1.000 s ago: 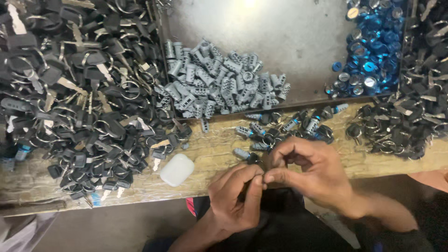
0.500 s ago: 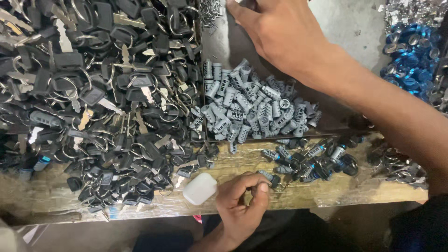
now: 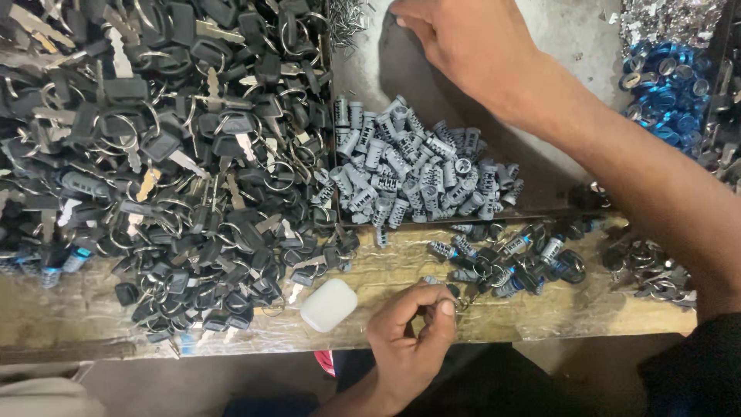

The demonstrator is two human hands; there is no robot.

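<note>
Right hand (image 3: pixel 471 46) farther up now

A worn wooden bench (image 3: pixel 540 313) carries a big heap of black-headed keys on rings (image 3: pixel 170 170), a small white rounded case (image 3: pixel 328 305) and a cluster of assembled lock cylinders (image 3: pixel 505 259). A grey metal tray (image 3: pixel 571 54) on it holds a pile of grey cylinders (image 3: pixel 417 174) and blue caps (image 3: pixel 668 81).

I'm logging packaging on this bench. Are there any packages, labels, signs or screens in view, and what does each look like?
No labels, signs or screens show.
White case: small, rounded, glossy, on the bench's front edge, between the black key pile and the left hand.
Metal tray: grey, holding grey cylinders; the right hand reaches over it.
</note>
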